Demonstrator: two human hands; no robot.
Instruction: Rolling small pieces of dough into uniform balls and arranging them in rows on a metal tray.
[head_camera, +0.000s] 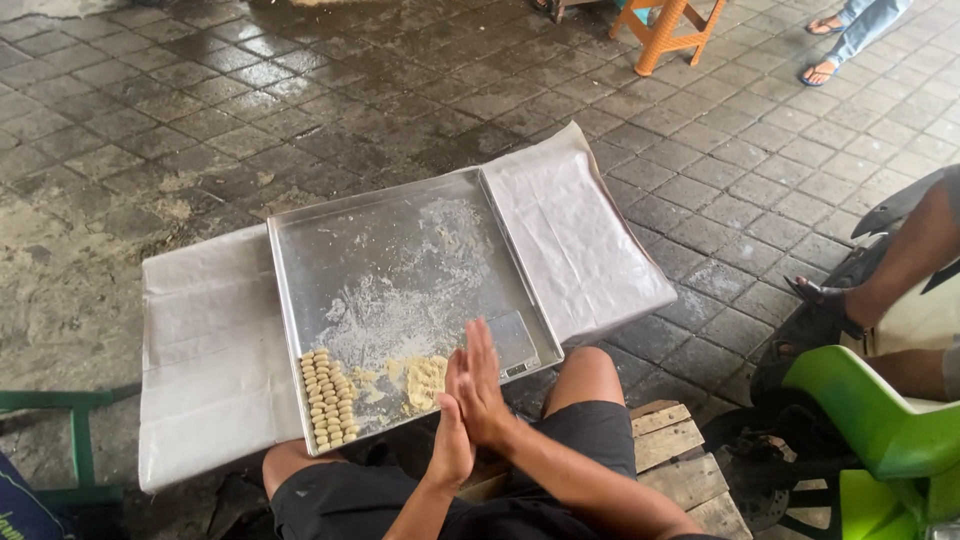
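Rolling with left hand (452, 443) and right hand (478, 385) pressed flat together, evenly, above dough heap (424, 378) at lower centre of tray (300, 290).

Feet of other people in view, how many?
3. Two sandalled feet at the top right, one above the other. A third sandalled foot at the right edge, beside the green chair. More may be hidden.

Wet grey paving (300, 90), orange stool (668, 30), green chair (880, 420)
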